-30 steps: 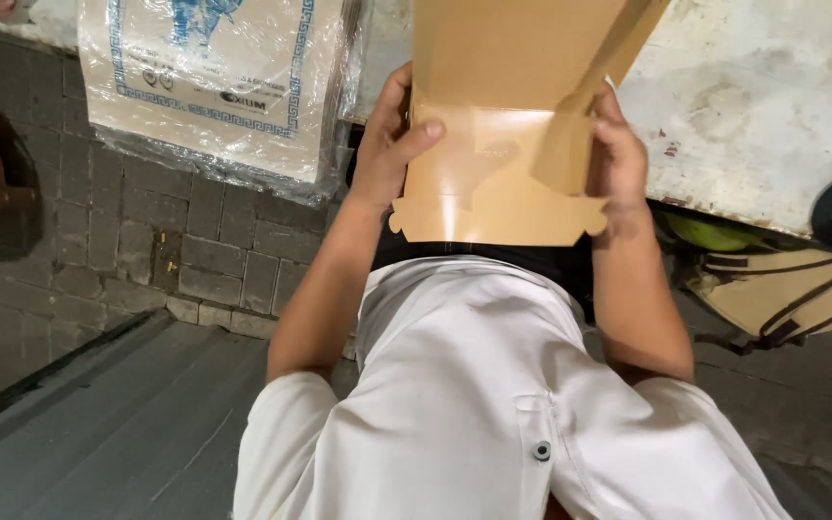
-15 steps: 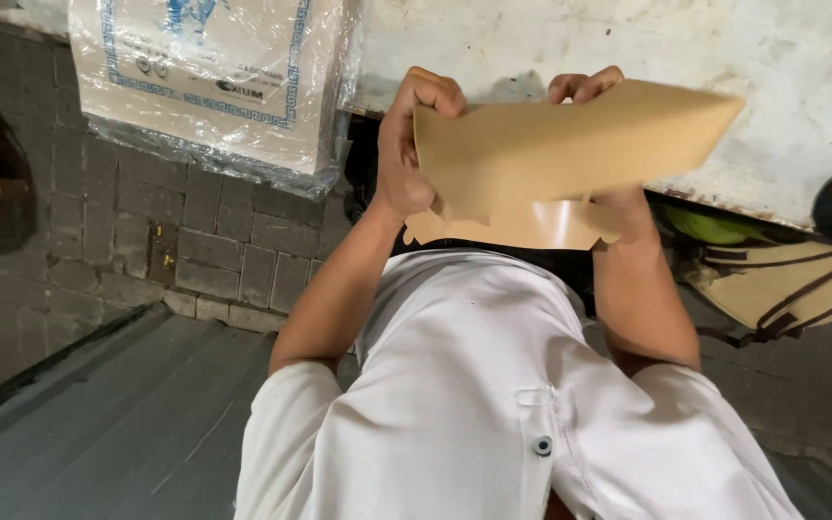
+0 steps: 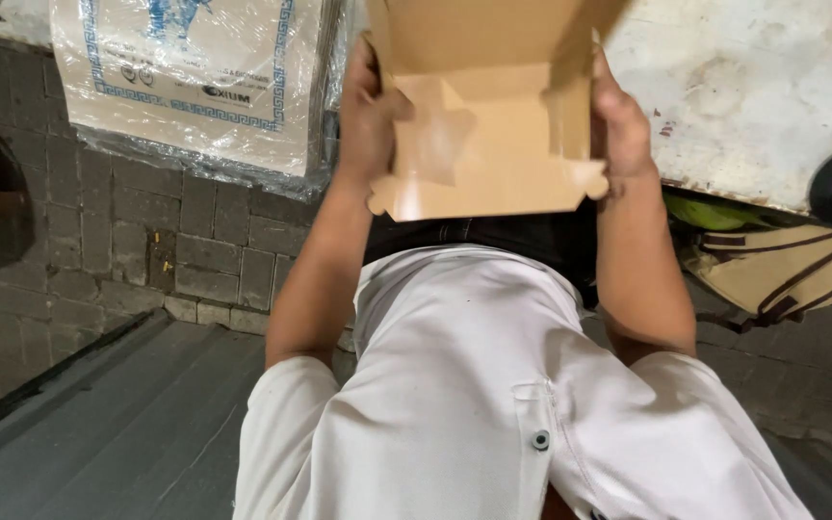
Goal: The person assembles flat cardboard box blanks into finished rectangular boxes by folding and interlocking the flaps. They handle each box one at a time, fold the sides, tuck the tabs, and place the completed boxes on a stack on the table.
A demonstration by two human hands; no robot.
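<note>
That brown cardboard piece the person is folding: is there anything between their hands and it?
Nothing visible stands between them. The left hand grips the left edge of the brown cardboard piece and the right hand grips its right edge, both in direct contact. It is held up in the air, above the person's white shirt.

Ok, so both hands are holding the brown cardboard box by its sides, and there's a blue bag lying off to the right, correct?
Not quite: the head view shows the bag is tan with dark straps, not blue. The left hand and right hand do hold the brown cardboard box by its sides.
</note>
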